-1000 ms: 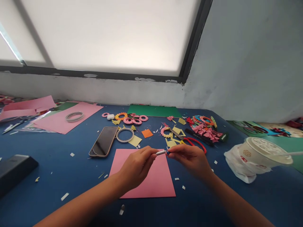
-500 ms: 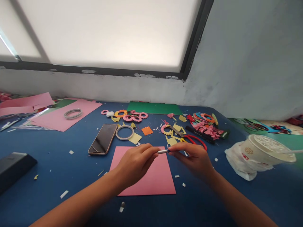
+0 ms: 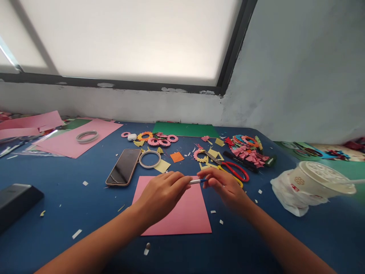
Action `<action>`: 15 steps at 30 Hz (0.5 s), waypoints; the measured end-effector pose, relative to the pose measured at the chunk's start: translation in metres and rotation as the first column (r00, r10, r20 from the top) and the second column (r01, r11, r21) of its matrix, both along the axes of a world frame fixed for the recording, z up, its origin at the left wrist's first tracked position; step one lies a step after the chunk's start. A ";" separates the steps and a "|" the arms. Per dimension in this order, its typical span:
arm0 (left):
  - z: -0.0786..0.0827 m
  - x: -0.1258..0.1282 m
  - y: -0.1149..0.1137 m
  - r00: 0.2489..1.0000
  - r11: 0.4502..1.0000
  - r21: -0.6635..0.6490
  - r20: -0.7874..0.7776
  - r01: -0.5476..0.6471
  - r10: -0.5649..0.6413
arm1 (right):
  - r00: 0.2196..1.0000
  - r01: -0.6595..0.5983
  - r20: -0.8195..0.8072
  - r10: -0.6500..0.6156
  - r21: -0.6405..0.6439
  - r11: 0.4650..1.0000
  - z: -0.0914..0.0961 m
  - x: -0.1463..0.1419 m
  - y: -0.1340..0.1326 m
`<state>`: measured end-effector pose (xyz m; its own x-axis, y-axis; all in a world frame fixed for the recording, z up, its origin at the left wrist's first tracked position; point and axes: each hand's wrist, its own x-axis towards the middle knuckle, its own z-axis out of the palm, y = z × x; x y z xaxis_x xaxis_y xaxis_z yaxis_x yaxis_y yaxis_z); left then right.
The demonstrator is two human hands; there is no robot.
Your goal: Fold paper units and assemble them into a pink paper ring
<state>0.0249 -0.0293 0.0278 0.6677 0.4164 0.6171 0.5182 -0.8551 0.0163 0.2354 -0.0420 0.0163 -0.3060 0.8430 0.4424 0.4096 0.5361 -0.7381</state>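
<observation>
Over the pink paper square (image 3: 173, 217), my left hand (image 3: 164, 194) pinches a thin white pen (image 3: 195, 181) with a blue end, held nearly level. My right hand (image 3: 228, 188) is at the blue end, its fingers curled loosely about it; exact contact is partly hidden. The square lies flat on the blue table in front of me. Just beyond my right hand are scissors (image 3: 235, 171) with red and yellow handles, among yellow paper scraps.
A phone (image 3: 123, 167) and a tape roll (image 3: 149, 159) lie left of the square. Paper cut-outs (image 3: 246, 150) are heaped behind right, near a lidded cup (image 3: 316, 182). Pink sheets (image 3: 68, 146) with another tape roll lie at left, a dark block (image 3: 19, 201) nearer. White scraps dot the table.
My right hand's fingers have loosened and shifted along the pen, and more of its blue end shows. My left hand keeps its pinch almost in place.
</observation>
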 end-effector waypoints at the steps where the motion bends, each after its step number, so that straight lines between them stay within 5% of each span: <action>1: 0.000 0.000 0.000 1.000 1.000 -0.005 0.009 -0.009 0.009 | 1.000 0.005 -0.005 -0.005 0.019 1.000 -0.001 0.000 0.000; 7: -0.004 0.000 0.001 0.999 0.997 -0.066 -0.034 -0.026 0.024 | 0.997 -0.008 0.075 -0.011 0.251 0.968 -0.005 -0.001 -0.001; 11: -0.009 0.001 0.001 0.996 0.996 -0.084 -0.081 -0.034 0.027 | 0.981 0.073 0.158 -0.109 0.218 0.973 -0.009 -0.005 0.001; 15: -0.007 0.002 0.000 0.998 0.986 -0.164 -0.065 -0.023 0.012 | 0.958 -0.041 0.286 -0.005 0.154 0.987 -0.012 -0.007 0.003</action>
<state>0.0266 -0.0292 0.0210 0.6949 0.5209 0.4958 0.5378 -0.8341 0.1227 0.2284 -0.0393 0.0042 -0.4528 0.7633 0.4609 0.5798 0.6448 -0.4981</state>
